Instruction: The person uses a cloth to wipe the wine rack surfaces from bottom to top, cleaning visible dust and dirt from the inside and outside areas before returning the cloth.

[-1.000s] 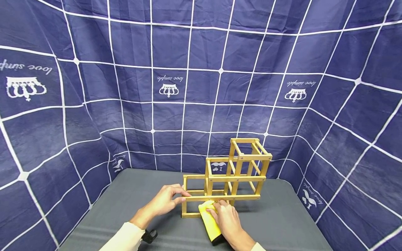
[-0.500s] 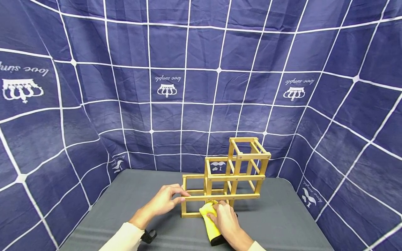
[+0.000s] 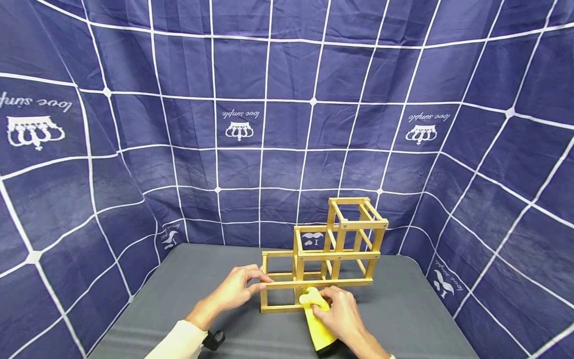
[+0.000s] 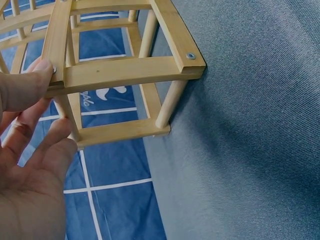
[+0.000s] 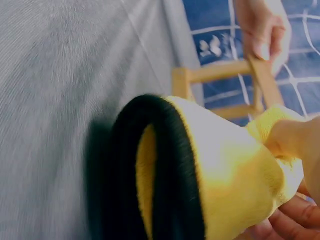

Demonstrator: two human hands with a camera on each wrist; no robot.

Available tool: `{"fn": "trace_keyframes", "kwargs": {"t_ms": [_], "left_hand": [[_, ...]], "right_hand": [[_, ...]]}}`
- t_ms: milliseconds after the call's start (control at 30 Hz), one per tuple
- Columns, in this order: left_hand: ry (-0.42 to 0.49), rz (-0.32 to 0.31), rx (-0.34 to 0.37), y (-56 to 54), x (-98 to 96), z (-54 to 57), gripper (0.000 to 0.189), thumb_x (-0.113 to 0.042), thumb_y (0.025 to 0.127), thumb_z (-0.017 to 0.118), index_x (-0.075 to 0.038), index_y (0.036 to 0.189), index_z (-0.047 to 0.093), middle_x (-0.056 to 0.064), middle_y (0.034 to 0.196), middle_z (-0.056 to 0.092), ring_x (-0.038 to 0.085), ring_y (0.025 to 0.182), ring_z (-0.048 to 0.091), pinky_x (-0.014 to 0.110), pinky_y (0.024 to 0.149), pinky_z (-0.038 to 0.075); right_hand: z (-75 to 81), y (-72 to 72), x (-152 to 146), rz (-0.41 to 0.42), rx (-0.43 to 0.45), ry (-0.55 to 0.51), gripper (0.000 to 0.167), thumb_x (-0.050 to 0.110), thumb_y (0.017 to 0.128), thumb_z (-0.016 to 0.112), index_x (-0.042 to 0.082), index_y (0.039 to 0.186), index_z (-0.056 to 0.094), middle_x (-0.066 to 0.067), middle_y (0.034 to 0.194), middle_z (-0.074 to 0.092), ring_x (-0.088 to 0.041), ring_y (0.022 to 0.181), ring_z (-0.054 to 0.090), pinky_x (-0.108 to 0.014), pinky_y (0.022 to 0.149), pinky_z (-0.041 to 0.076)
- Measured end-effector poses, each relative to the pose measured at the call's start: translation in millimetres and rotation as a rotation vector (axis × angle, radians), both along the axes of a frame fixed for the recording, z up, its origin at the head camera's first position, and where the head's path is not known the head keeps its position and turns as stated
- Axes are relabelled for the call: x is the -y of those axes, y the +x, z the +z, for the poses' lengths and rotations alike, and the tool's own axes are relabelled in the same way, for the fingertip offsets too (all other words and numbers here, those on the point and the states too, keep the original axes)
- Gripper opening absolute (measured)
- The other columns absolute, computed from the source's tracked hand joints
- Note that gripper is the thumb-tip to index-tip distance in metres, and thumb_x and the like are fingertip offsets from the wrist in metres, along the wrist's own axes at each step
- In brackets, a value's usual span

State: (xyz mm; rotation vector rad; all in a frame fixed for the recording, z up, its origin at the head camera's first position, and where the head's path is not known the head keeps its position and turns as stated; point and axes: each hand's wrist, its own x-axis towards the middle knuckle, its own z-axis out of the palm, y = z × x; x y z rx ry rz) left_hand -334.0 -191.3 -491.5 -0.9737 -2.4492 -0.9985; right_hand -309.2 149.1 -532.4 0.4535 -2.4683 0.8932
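A stepped rack of light wooden slats and dowels (image 3: 338, 256) stands on the grey surface. My left hand (image 3: 237, 288) grips its front left corner; in the left wrist view the thumb (image 4: 37, 82) lies on the slat joint and the fingers bend behind it by a dowel. Bunched in my right hand (image 3: 343, 313) is a yellow cloth with a black edge (image 3: 317, 326), held at the rack's lower front. Its upper end overlaps the bottom slats, while the folded black-edged end hangs toward me, large in the right wrist view.
A grey cloth-covered table (image 3: 193, 269) lies under everything. Blue sheets with white grid lines (image 3: 287, 124) hang behind it and along both sides. A black strap (image 3: 214, 340) shows at my left wrist.
My right hand and the yellow cloth have moved right along the rack's lower front, uncovering more of the bottom slat. My left hand keeps its place on the corner, and the rack stays put.
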Motion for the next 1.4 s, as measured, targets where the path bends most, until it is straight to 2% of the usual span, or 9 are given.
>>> {"fn": "trace_keyframes", "kwargs": {"t_ms": [167,333,500,667,867,1133,1267,1333,1400], "left_hand": [[0.015,-0.005,0.004,1.3,-0.2,-2.0,0.024,-0.001,0.101,0.086,-0.019,0.117,0.091,-0.005,0.102,0.078,0.003,0.085,0.057,0.020,0.076,0.046],[0.018,-0.018,-0.011,2.1,1.2,-2.1,0.023,-0.001,0.101,0.085,-0.018,0.116,0.091,-0.005,0.102,0.079,-0.003,0.087,0.056,0.022,0.076,0.049],[0.012,-0.010,-0.007,3.7,3.0,-3.2,0.025,0.001,0.100,0.084,-0.018,0.116,0.090,-0.004,0.106,0.081,-0.001,0.092,0.062,0.022,0.080,0.051],[0.017,-0.013,-0.007,5.0,3.5,-4.8,0.026,0.001,0.100,0.084,-0.018,0.116,0.090,-0.003,0.106,0.081,0.002,0.091,0.063,0.023,0.080,0.052],[0.022,-0.006,-0.002,4.8,2.9,-6.7,0.028,0.003,0.099,0.084,-0.018,0.115,0.090,-0.002,0.107,0.082,-0.004,0.089,0.057,0.019,0.078,0.049],[0.025,0.001,0.015,3.3,-0.4,-3.4,0.024,0.001,0.100,0.084,-0.016,0.115,0.091,0.002,0.112,0.084,-0.001,0.081,0.049,0.018,0.071,0.041],[0.025,-0.001,0.023,2.2,-1.6,-1.3,0.023,0.000,0.101,0.084,-0.017,0.116,0.091,0.002,0.113,0.085,0.002,0.080,0.050,0.018,0.072,0.040],[0.017,0.000,0.020,1.2,-1.7,-0.5,0.024,0.000,0.101,0.084,-0.017,0.116,0.091,0.001,0.112,0.084,0.004,0.080,0.050,0.017,0.072,0.040],[0.007,0.005,0.011,0.3,-1.2,-0.1,0.024,0.000,0.100,0.085,-0.017,0.116,0.091,0.001,0.111,0.084,0.004,0.079,0.050,0.017,0.072,0.040]], "right_hand": [[12.4,5.2,-41.0,-0.114,0.141,-0.027,0.027,0.018,0.077,0.100,0.028,0.095,0.083,0.014,0.086,0.077,0.002,0.073,0.060,-0.022,0.065,0.050],[23.1,6.0,-75.7,-0.257,0.193,-0.009,0.029,0.021,0.079,0.099,0.022,0.104,0.086,0.007,0.089,0.082,-0.009,0.077,0.068,-0.031,0.067,0.052],[25.0,4.1,-86.1,-0.357,0.248,0.042,0.028,0.027,0.083,0.096,0.020,0.106,0.084,-0.001,0.095,0.085,-0.018,0.076,0.070,-0.039,0.061,0.051],[16.0,-0.9,-77.5,-0.324,0.236,0.023,0.025,0.023,0.082,0.095,0.018,0.103,0.085,-0.001,0.095,0.087,-0.017,0.076,0.070,-0.037,0.062,0.053],[2.5,-5.6,-64.6,-0.232,0.201,-0.035,0.024,0.017,0.086,0.099,0.014,0.109,0.092,0.001,0.090,0.087,-0.011,0.075,0.068,-0.029,0.065,0.052],[-8.5,-14.5,-50.5,-0.183,0.255,-0.178,0.027,0.027,0.088,0.104,0.013,0.108,0.094,-0.004,0.094,0.088,-0.009,0.072,0.064,-0.025,0.061,0.048],[-14.9,-19.7,-46.1,-0.178,0.250,-0.148,0.027,0.029,0.088,0.104,0.010,0.104,0.094,-0.005,0.092,0.089,-0.009,0.067,0.060,-0.025,0.057,0.046],[-17.3,-21.6,-45.2,-0.175,0.250,-0.100,0.026,0.028,0.088,0.103,0.007,0.089,0.089,-0.001,0.076,0.080,-0.008,0.062,0.054,-0.025,0.056,0.042],[-19.5,-24.0,-44.8,-0.168,0.253,-0.056,0.034,0.027,0.088,0.103,0.006,0.075,0.079,0.005,0.065,0.065,-0.008,0.059,0.048,-0.024,0.056,0.039]]}}
